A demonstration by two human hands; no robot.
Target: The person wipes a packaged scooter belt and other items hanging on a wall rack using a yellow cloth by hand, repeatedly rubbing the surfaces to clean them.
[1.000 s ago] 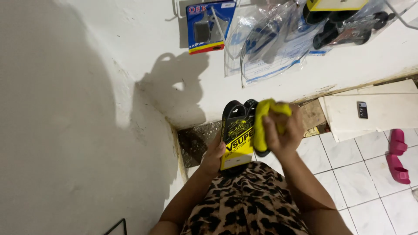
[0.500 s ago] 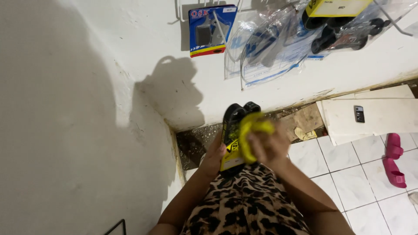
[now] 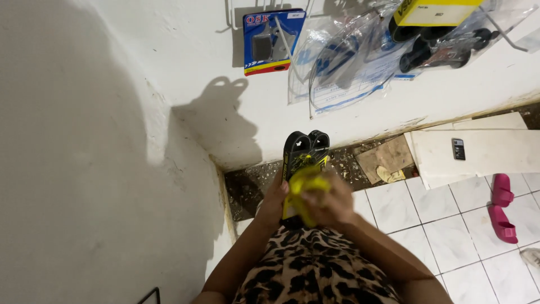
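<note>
My left hand (image 3: 274, 201) grips the left edge of a packet of two black rubber handlebar grips (image 3: 304, 147) with a yellow card, held upright in front of me. My right hand (image 3: 332, 206) is closed around a yellow cloth (image 3: 306, 188) and presses it against the front of the packet's lower half. The top ends of the black grips stick out above both hands. The lower part of the packet is hidden behind my fingers and the cloth.
On the white wall hang a blue blister card (image 3: 272, 41), clear bags of cables (image 3: 343, 62) and a yellow-carded packet of black grips (image 3: 439, 31). On the floor lie white boards (image 3: 478, 152), cardboard scraps (image 3: 385, 160) and pink sandals (image 3: 500, 205). A wall corner stands at left.
My right hand brought the yellow cloth down from beside the packet's top onto its lower front. The view has shifted slightly; the left hand keeps its hold.
</note>
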